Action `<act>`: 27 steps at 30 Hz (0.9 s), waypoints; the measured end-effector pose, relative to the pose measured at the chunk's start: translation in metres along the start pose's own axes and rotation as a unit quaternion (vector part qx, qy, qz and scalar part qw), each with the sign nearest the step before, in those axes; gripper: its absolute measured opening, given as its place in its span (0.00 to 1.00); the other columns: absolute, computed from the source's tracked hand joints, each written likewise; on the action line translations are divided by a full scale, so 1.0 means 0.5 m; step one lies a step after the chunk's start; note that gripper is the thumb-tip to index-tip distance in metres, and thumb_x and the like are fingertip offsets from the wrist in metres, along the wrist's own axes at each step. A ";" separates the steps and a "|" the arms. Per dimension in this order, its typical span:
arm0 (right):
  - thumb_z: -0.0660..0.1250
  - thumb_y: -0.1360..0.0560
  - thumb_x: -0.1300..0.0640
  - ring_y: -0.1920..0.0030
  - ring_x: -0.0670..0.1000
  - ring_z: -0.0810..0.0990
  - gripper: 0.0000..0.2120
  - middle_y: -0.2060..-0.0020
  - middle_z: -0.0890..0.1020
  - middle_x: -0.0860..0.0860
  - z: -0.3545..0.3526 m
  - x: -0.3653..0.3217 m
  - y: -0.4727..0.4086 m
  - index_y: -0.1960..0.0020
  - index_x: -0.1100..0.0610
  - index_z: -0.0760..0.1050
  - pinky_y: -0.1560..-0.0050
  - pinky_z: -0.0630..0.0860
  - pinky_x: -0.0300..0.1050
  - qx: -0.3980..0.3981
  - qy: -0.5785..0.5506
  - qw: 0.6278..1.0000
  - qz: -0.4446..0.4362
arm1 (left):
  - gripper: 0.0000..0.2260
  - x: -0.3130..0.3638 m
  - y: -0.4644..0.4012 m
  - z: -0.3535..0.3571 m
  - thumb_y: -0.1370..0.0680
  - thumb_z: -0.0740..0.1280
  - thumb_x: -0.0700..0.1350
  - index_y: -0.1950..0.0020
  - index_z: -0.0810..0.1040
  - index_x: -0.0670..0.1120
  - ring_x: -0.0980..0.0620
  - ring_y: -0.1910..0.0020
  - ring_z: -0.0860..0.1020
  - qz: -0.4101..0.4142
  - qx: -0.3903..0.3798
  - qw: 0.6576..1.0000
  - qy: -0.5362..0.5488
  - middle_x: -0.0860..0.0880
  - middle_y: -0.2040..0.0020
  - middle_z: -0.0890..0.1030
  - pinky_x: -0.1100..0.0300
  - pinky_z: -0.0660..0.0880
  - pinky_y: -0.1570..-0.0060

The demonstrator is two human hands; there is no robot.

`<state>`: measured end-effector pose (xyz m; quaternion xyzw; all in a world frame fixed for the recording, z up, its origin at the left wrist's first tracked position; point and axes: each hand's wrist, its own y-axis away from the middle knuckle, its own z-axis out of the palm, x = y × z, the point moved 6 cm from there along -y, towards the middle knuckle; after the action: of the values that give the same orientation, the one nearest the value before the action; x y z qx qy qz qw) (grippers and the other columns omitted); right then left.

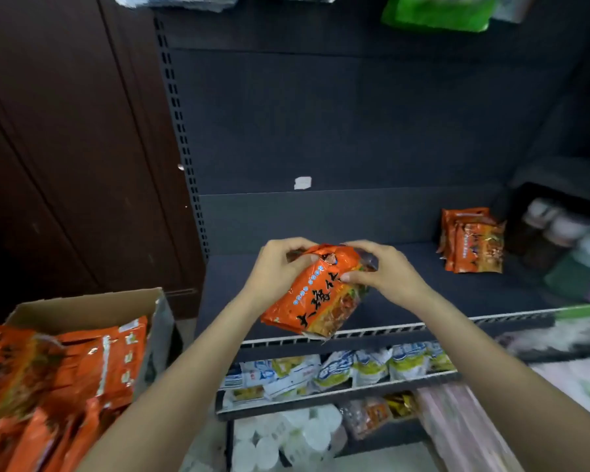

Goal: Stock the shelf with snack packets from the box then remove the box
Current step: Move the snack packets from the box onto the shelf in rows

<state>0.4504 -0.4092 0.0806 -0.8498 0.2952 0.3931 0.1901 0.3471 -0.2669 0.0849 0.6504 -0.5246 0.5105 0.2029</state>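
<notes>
— So, where is the packet (315,294) right now?

— Dead centre, held over the front edge of the dark shelf (406,294). It is orange with black lettering, tilted, its top toward 12 o'clock and its bottom corner hanging past the white rail (372,330).

— And the hands?

— Both are on it. The left hand (276,267) curls round the top-left corner, fingers over the crumpled top. The right hand (385,267) pinches the upper right edge, thumb at the front.

— Anything already on the shelf?

— A small upright stack (472,245) of the same orange packets at 3 o'clock, near the shelf's right end, well apart from the hands.

— The box?

— At 8 o'clock: a cardboard box (82,306), open, packed with more orange packets (58,376) standing on edge.

— Below the shelf?

— At 6 o'clock, a lower shelf with white and yellow bags (338,369), then white rolls (293,434) under that. A green bag (436,11) hangs at 1 o'clock.
</notes>
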 end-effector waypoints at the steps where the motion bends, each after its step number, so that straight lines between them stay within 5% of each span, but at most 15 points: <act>1: 0.76 0.34 0.56 0.46 0.44 0.78 0.20 0.47 0.80 0.46 -0.032 0.027 0.003 0.44 0.49 0.76 0.41 0.75 0.44 0.010 -0.006 1.000 0.002 | 0.07 0.007 -0.017 0.038 0.24 0.68 0.42 0.54 0.81 0.54 0.57 0.55 0.82 -0.001 -0.008 1.000 0.009 0.55 0.55 0.84 0.56 0.79 0.50; 7: 0.78 0.37 0.55 0.52 0.50 0.79 0.14 0.57 0.80 0.47 -0.190 0.189 0.000 0.57 0.43 0.76 0.47 0.76 0.50 0.087 0.029 0.996 0.014 | 0.05 0.030 -0.138 0.234 0.26 0.71 0.43 0.53 0.82 0.51 0.57 0.53 0.82 0.002 -0.069 0.998 -0.003 0.54 0.54 0.84 0.54 0.79 0.47; 15: 0.77 0.35 0.56 0.53 0.47 0.77 0.14 0.55 0.79 0.47 -0.364 0.382 -0.069 0.51 0.51 0.79 0.52 0.71 0.41 0.107 0.132 0.984 0.050 | 0.10 0.028 -0.333 0.466 0.29 0.73 0.53 0.49 0.81 0.55 0.59 0.51 0.80 0.024 -0.122 0.988 -0.095 0.57 0.53 0.83 0.55 0.78 0.49; 27: 0.76 0.34 0.54 0.42 0.50 0.73 0.20 0.45 0.79 0.49 -0.574 0.639 -0.134 0.43 0.51 0.78 0.44 0.70 0.47 0.088 0.230 0.961 0.122 | 0.10 -0.004 -0.514 0.779 0.27 0.73 0.44 0.47 0.80 0.46 0.58 0.48 0.78 -0.044 -0.149 0.987 -0.042 0.52 0.47 0.82 0.64 0.74 0.46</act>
<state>0.8187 -0.6309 0.0148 -0.8546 0.4663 0.1793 0.1416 0.7515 -0.4830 -0.0016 0.6559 -0.5739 0.3896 0.2977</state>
